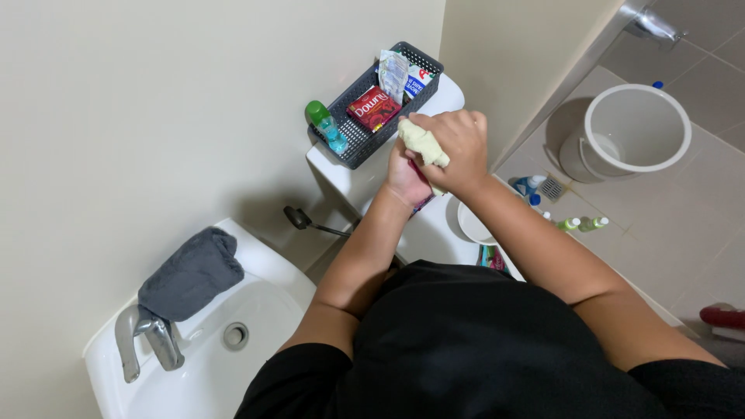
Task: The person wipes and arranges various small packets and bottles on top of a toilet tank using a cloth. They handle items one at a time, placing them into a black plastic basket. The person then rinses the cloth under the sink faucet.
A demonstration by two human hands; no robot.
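Above the toilet tank, right hand fingers clamp a soft, light, pale-yellow cloth bunched at its middle, left hand fingers hidden beneath.

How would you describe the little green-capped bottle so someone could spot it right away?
Find the white toilet tank against the wall, with the dark grey slotted basket on its lid. The small bottle lies at the basket's left end, beside the red sachet. Its green cap and clear blue body set it apart from the packets.

Beside the glossy white ceramic sink: a shiny chrome metal tap, a soft matt grey folded cloth; farther off, a dark perforated plastic basket.
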